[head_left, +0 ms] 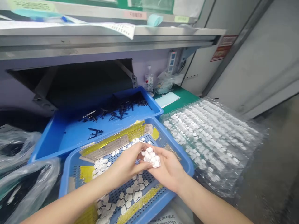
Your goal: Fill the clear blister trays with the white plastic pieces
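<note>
A small heap of white rounded-square pieces (151, 157) lies cupped between my two hands, above the basket. My left hand (130, 160) curls around the heap from the left, its fingers partly hidden. From the right, my right hand (169, 168) supports the pieces on its palm and curved fingers. Beneath them is a blue perforated basket (187, 155), patched inside with yellow tape and cardboard. More white pieces (101, 166) are piled at its left, and others (133, 193) are scattered across its near part.
Behind the basket stands a blue tray (74, 130) with black plastic scraps. Clear plastic sheeting (210, 137) with rows of white pieces covers the right side. Plastic bags (35, 183) crowd the left. A water bottle (149, 79) stands at the back, below a shelf (93, 43).
</note>
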`<state>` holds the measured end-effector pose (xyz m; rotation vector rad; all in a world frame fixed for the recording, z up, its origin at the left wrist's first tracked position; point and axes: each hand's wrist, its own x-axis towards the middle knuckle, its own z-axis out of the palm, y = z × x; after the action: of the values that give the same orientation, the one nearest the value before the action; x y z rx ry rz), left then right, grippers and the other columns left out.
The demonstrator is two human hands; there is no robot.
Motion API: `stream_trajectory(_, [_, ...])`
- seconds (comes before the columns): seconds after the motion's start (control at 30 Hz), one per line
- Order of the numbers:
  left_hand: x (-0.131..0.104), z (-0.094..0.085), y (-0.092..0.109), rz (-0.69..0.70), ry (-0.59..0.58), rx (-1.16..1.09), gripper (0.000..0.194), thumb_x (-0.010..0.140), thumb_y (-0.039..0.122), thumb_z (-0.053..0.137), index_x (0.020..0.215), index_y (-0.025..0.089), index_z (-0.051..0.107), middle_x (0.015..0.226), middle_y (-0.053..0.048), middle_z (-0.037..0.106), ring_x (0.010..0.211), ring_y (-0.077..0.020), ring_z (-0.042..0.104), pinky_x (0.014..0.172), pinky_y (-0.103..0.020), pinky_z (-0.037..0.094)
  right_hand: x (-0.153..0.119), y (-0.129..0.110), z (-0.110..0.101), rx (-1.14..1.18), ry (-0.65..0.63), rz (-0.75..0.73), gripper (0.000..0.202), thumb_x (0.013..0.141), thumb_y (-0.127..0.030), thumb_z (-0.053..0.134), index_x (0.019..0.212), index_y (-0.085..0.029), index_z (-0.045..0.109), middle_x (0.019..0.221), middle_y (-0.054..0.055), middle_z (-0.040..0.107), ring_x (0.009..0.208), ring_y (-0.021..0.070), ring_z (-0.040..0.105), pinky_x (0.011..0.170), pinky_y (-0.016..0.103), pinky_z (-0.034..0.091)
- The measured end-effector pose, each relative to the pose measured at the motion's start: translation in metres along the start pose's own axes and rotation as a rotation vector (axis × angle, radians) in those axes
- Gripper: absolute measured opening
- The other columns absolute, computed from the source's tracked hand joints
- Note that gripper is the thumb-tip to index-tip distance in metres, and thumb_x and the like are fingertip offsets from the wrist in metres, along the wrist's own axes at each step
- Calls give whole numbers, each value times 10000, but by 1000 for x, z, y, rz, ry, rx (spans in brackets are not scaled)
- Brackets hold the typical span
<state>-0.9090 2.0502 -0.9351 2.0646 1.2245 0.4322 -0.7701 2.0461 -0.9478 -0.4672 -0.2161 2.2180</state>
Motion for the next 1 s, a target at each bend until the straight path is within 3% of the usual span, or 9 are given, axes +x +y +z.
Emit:
stream_trajectory(0.13, [19, -6, 25, -21, -128, -6, 308, 750, 400, 469, 967, 195, 393, 627, 41, 467, 546, -108, 418, 478, -216, 309, -16, -21, 0, 1, 13, -54, 231, 765, -148, 371, 891, -81, 552, 740, 67, 585, 681, 115, 532, 603, 217, 410])
stream_trajectory(0.27, [58, 1, 60, 35, -199, -10, 324, 781, 453, 363, 966, 190, 389, 527, 68, 371, 490, -103, 372, 453, -215, 275, -41, -54, -9, -36, 117, -203, 173, 752, -118, 385, 812, -109, 547, 701, 32, 587, 657, 97, 540, 692, 240, 426])
stream_trajectory(0.37, [94, 22, 81, 29, -255, -114, 259, 786, 429, 365, 867, 193, 433, 596, 48, 416, 527, -90, 380, 464, -197, 285, -60, -82, -24, -205, 295, -324, 163, 745, -112, 382, 752, -121, 544, 700, 26, 593, 699, 105, 553, 764, 280, 421])
stream_trajectory(0.5, [137, 63, 101, -124, -386, -355, 178, 813, 337, 353, 846, 179, 429, 582, 53, 378, 426, -53, 300, 368, -167, 229, -89, -119, -51, -417, 496, -385, 166, 753, -143, 387, 731, -140, 551, 716, 31, 593, 717, 112, 554, 770, 303, 420])
stream_trajectory(0.63, [168, 97, 115, -194, -447, -396, 157, 823, 216, 348, 843, 110, 462, 694, -10, 469, 506, -55, 444, 421, -162, 368, -116, -142, -73, -626, 674, -368, 114, 716, -206, 497, 773, -161, 584, 802, 39, 590, 758, 130, 533, 761, 322, 405])
stream_trajectory(0.73, [177, 107, 123, -224, -451, -420, 223, 826, 232, 367, 992, 98, 434, 957, -105, 504, 719, -109, 536, 542, -205, 466, -131, -146, -82, -816, 771, -329, 143, 646, -267, 598, 758, -183, 621, 938, 61, 576, 881, 179, 499, 813, 358, 364])
stream_trajectory(0.87, [169, 95, 127, -203, -479, -432, 325, 820, 310, 376, 1084, 121, 395, 1199, -173, 386, 935, -177, 517, 636, -225, 488, -147, -144, -80, -1012, 778, -262, 213, 592, -300, 644, 787, -216, 649, 1046, 57, 554, 1016, 246, 440, 908, 417, 265])
stream_trajectory(1.0, [144, 52, 106, -148, -459, -415, 262, 789, 349, 425, 955, 154, 477, 1150, -106, 459, 951, -163, 510, 677, -208, 474, -163, -145, -79, -1240, 757, -200, 287, 614, -379, 612, 859, -232, 640, 1097, 50, 539, 1032, 273, 446, 917, 421, 276])
